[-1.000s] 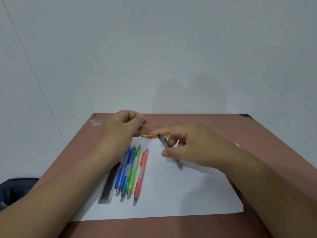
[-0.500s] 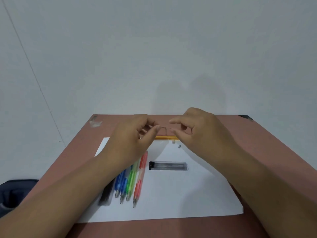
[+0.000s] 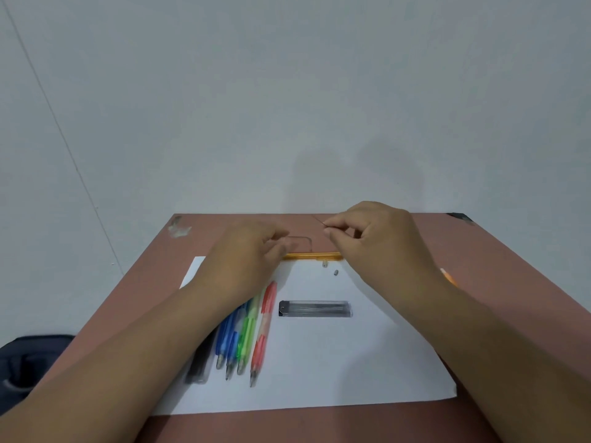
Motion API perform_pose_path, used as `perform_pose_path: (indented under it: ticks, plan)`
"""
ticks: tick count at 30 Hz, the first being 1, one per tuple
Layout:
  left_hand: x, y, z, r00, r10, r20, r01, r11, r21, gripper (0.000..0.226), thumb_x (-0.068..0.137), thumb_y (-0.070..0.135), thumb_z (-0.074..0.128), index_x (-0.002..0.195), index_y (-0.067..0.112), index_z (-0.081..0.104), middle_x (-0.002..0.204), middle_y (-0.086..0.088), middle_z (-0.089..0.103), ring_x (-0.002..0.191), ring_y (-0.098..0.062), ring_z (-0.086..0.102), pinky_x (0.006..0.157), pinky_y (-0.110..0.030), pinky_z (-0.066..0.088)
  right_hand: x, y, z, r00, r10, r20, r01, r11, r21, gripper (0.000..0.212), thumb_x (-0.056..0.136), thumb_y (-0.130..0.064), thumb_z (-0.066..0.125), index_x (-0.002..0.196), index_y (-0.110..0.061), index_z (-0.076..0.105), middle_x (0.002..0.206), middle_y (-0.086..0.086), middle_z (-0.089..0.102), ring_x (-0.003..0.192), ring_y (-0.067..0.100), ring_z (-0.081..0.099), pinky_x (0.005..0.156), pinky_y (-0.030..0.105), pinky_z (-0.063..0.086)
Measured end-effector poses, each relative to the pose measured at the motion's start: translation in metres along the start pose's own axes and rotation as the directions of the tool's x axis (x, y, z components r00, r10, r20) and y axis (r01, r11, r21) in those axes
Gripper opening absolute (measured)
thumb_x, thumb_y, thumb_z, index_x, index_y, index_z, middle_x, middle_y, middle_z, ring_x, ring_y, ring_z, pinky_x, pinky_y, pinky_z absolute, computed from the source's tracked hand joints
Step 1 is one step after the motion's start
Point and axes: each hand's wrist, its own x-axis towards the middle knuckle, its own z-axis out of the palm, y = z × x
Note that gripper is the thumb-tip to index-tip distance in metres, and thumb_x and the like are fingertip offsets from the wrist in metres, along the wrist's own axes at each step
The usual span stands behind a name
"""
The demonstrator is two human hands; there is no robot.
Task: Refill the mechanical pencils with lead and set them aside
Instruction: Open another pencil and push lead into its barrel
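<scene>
An orange mechanical pencil point(image 3: 315, 256) lies across the far edge of the white paper point(image 3: 335, 362). My left hand point(image 3: 252, 254) curls its fingers round the pencil's left end; a small clear outline beside the fingertips is too faint to identify. My right hand point(image 3: 371, 241) hovers over the pencil's right end and pinches a thin pencil lead point(image 3: 319, 220) that points up and left. Two tiny grey parts point(image 3: 330, 268) lie on the paper just below the pencil. A clear lead case point(image 3: 315, 309) lies flat mid-paper. Two blue pencils point(image 3: 228, 340), a green pencil point(image 3: 247, 337) and a red pencil point(image 3: 263, 327) lie side by side under my left forearm.
A dark lead case point(image 3: 200, 362) lies left of the pencil row. Another orange pencil point(image 3: 447, 278) peeks out past my right wrist. The brown table point(image 3: 224, 225) ends at a grey wall. A dark bag point(image 3: 28, 362) sits on the floor at the lower left.
My right hand put the clear lead case down on the paper, then took the thin lead and lifted it up and right. My left hand dropped to the orange pencil's left end.
</scene>
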Motion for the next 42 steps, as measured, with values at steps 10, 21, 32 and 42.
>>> perform_pose_path:
  ticks: [10, 21, 32, 42]
  plan:
    - [0.001, -0.003, 0.005, 0.997, -0.062, 0.052, 0.054, 0.987, 0.15, 0.014, 0.093, 0.027, 0.065, 0.098, 0.029, 0.077, 0.094, 0.013, 0.069, 0.091, -0.009, 0.061, 0.081, -0.028, 0.05, -0.004, -0.005, -0.002, 0.995, 0.099, 0.016, -0.1, 0.991, 0.091, 0.01, 0.092, -0.022, 0.072, 0.091, -0.029, 0.079, 0.08, -0.022, 0.069, 0.069, 0.0, 0.067, 0.067, 0.017, 0.053]
    - [0.0, -0.007, -0.005, 0.987, -0.114, -0.111, 0.093, 0.98, -0.178, 0.015, 0.097, 0.02, 0.062, 0.093, 0.032, 0.071, 0.085, 0.014, 0.069, 0.084, -0.003, 0.062, 0.076, -0.025, 0.051, 0.002, -0.014, -0.02, 0.928, 0.368, 0.063, -0.242, 0.464, 0.852, 0.007, 0.088, -0.003, 0.073, 0.093, -0.007, 0.076, 0.08, 0.01, 0.075, 0.081, 0.024, 0.075, 0.083, 0.036, 0.06]
    - [-0.007, 0.005, -0.008, 0.983, 0.116, -0.143, -0.149, 0.959, -0.242, 0.031, 0.098, 0.012, 0.059, 0.089, 0.041, 0.057, 0.082, 0.001, 0.065, 0.08, -0.015, 0.053, 0.063, -0.019, 0.04, -0.011, -0.037, -0.028, 0.988, 0.152, 0.003, -0.055, 0.341, 0.938, 0.015, 0.074, -0.013, 0.074, 0.088, -0.007, 0.076, 0.081, 0.017, 0.074, 0.088, 0.037, 0.075, 0.078, 0.039, 0.061]
    - [-0.009, 0.006, -0.006, 0.969, 0.205, -0.137, -0.237, 0.929, -0.283, 0.035, 0.098, 0.005, 0.058, 0.098, 0.04, 0.058, 0.093, 0.031, 0.066, 0.094, 0.004, 0.061, 0.074, -0.005, 0.041, -0.015, -0.044, -0.023, 0.999, -0.021, 0.044, -0.036, 0.294, 0.955, 0.019, 0.07, -0.018, 0.077, 0.085, -0.008, 0.078, 0.081, 0.02, 0.075, 0.087, 0.042, 0.074, 0.079, 0.049, 0.061]
